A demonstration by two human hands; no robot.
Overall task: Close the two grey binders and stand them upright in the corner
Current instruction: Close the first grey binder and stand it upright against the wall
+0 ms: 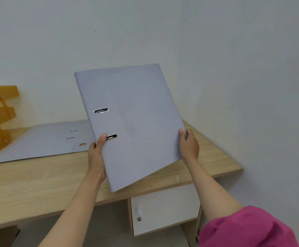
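Head view, forward-down, apparently close over desk (38, 184)

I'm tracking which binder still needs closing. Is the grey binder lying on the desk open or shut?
Open. The binder on the desk lies spread flat, cover and spine unfolded side by side on the desk, unlike the closed binder held up in both hands.
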